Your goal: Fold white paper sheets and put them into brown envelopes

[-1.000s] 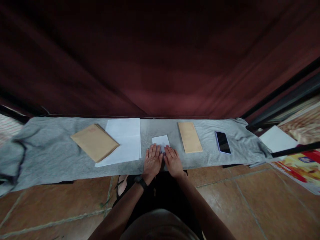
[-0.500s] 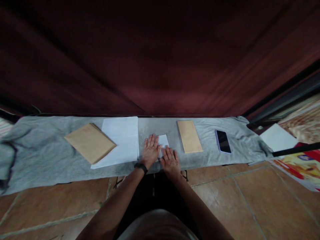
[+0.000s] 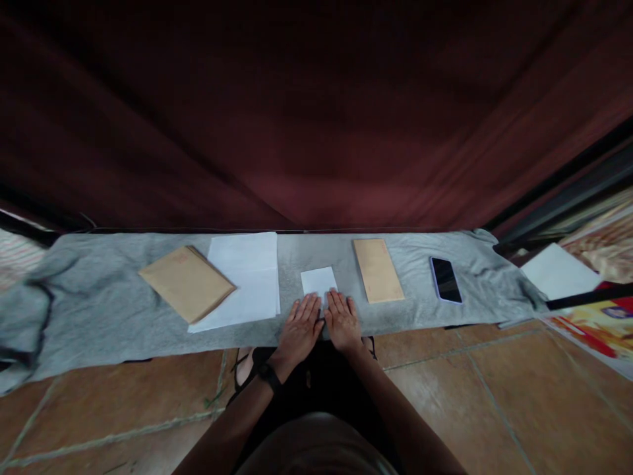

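Folded paper between sheets and envelope

- White folded paper on a mottled grey cloth
- Tan envelopes
- Black-screened phone
- Dark red curtain
- Brown floor tiles

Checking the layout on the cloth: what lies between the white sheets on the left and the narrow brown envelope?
In the head view, a small folded white paper lies between the white sheets and the narrow brown envelope, on grey cloth.

Grey cloth (left end cut off)
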`<control>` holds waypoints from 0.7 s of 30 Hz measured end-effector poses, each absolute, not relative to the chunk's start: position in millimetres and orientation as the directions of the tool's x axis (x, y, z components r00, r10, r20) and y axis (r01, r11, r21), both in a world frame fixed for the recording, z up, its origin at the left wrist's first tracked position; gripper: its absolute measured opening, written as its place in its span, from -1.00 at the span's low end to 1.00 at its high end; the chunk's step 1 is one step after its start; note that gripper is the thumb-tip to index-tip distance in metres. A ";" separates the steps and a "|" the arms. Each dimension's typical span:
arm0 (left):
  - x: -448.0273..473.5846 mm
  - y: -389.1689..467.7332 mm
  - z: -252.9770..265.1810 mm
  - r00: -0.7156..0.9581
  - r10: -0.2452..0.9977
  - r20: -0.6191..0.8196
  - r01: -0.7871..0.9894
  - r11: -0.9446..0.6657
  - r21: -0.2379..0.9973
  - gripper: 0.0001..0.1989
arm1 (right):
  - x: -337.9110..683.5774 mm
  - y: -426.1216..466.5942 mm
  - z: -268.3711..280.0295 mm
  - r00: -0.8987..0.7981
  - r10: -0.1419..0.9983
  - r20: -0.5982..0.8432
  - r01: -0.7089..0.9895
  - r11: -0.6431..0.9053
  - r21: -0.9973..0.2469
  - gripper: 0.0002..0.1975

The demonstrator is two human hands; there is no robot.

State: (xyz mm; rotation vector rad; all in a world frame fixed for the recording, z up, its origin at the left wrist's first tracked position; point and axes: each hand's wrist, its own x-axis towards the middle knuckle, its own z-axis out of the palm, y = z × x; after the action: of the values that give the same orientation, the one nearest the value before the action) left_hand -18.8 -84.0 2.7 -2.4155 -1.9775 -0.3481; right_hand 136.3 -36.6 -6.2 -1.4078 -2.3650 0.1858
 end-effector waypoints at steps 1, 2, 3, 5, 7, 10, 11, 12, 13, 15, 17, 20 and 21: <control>-18.3 -91.3 3.0 0.194 0.965 0.176 0.967 -0.219 0.132 -0.45 | 135.2 -35.7 -4.8 -0.421 0.870 0.256 0.818 0.486 -0.306 -0.50; -17.8 -97.3 3.6 0.202 0.962 0.182 0.966 -0.227 0.128 -0.44 | 133.5 -34.2 -3.2 -0.421 0.869 0.260 0.817 0.488 -0.307 -0.50; -17.3 -102.0 4.3 0.207 0.960 0.187 0.965 -0.232 0.125 -0.44 | 130.8 -32.2 -1.5 -0.430 0.864 0.263 0.812 0.497 -0.305 -0.50; -16.5 -107.3 6.0 0.213 0.958 0.192 0.963 -0.239 0.125 -0.43 | 123.1 -26.5 1.9 -0.475 0.839 0.267 0.786 0.540 -0.300 -0.49; -16.0 -108.8 7.8 0.214 0.959 0.187 0.962 -0.240 0.127 -0.43 | 114.1 -18.9 4.1 -0.551 0.793 0.259 0.740 0.608 -0.287 -0.50; -16.3 -107.8 10.1 0.218 0.961 0.171 0.963 -0.240 0.123 -0.45 | 105.0 -5.6 4.1 -0.612 0.752 0.243 0.707 0.659 -0.257 -0.52; -16.6 -107.3 10.6 0.222 0.960 0.169 0.962 -0.244 0.120 -0.46 | 104.3 -0.9 3.3 -0.609 0.756 0.239 0.715 0.654 -0.247 -0.52; -17.1 -107.0 11.1 0.229 0.958 0.171 0.961 -0.251 0.118 -0.46 | 105.0 3.7 2.3 -0.599 0.765 0.235 0.727 0.643 -0.239 -0.52; -17.5 -106.9 11.5 0.235 0.956 0.176 0.959 -0.258 0.115 -0.47 | 106.7 8.3 1.1 -0.589 0.775 0.230 0.740 0.631 -0.233 -0.51; -18.0 -107.4 11.8 0.236 0.952 0.195 0.959 -0.261 0.111 -0.46 | 112.4 16.8 -1.5 -0.571 0.791 0.220 0.759 0.611 -0.224 -0.50; -17.6 -108.6 10.7 0.228 0.951 0.207 0.959 -0.257 0.124 -0.44 | 118.5 23.9 -3.8 -0.554 0.806 0.208 0.778 0.590 -0.218 -0.49; -15.4 -110.6 6.2 0.197 0.958 0.211 0.945 -0.242 0.218 -0.43 | 125.3 30.1 -6.4 -0.521 0.831 0.196 0.804 0.555 -0.215 -0.47; -14.3 -110.6 4.2 0.166 0.963 0.212 0.934 -0.223 0.280 -0.44 | 127.1 30.8 -7.1 -0.513 0.835 0.196 0.809 0.547 -0.214 -0.47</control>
State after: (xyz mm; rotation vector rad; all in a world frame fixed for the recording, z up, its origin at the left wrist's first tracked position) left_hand -14.3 -110.6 4.2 -2.4620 -2.0082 -0.5599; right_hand 127.1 30.8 -7.1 -1.3685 -2.5114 0.1376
